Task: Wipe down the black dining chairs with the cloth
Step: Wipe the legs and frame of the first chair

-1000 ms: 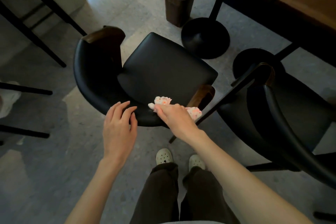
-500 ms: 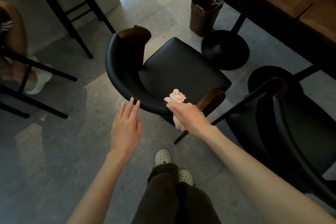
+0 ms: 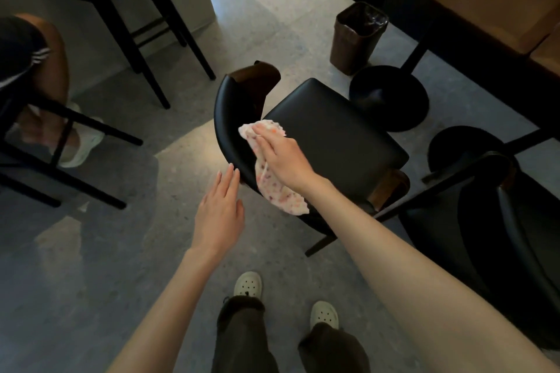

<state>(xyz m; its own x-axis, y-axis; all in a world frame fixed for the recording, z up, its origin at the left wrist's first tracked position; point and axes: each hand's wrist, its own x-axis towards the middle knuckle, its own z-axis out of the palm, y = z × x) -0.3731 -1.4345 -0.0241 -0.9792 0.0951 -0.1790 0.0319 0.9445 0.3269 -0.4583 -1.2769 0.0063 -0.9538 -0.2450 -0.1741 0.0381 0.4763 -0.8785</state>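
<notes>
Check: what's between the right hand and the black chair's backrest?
Head view: a pink-speckled white cloth, under the right hand, on the curved black backrest.

Left hand (image 3: 219,212), right hand (image 3: 285,157) and forearms (image 3: 169,297) bare. Loose dark olive-brown trousers (image 3: 239,339), bunched at cuffs. Off-white clogs (image 3: 248,284) w/ perforated tops, rounded toes.

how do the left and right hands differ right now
The right hand presses the cloth flat onto the backrest of the black chair; the left hand holds nothing. The right hand is over the black chair; the left hand hovers beside it, over the floor. Both have straight fingers, palms down.
</notes>
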